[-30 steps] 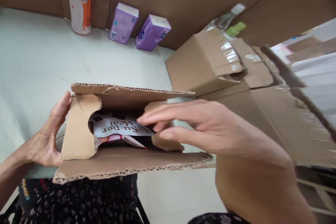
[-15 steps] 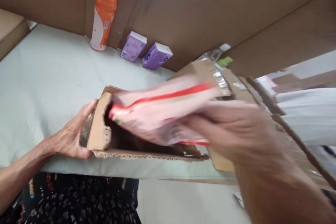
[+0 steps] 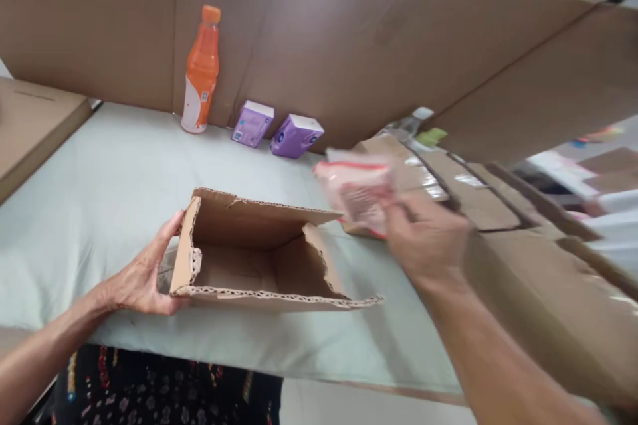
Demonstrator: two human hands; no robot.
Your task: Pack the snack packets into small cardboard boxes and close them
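My left hand (image 3: 144, 275) grips the left end of a small open cardboard box (image 3: 259, 272), fingers behind it and thumb at the near corner. Torn, ragged edges run round the box, and its inside shows bare cardboard. Up and to the right of the box, my right hand (image 3: 423, 232) pinches a pink and white plastic packet (image 3: 356, 189) with red edges. The packet is held in the air, blurred by motion, so its print cannot be read.
An orange bottle (image 3: 202, 73) stands against the cardboard wall (image 3: 323, 33), beside two purple boxes (image 3: 252, 124). Larger cardboard boxes (image 3: 483, 196) crowd the right side, with a clear plastic bottle (image 3: 413, 123) behind. A flat carton (image 3: 37, 126) lies at far left.
My right hand has lifted the packet out of the box mouth and carried it away, up and to the right. My left hand keeps its hold on the box. The view has tilted upward.
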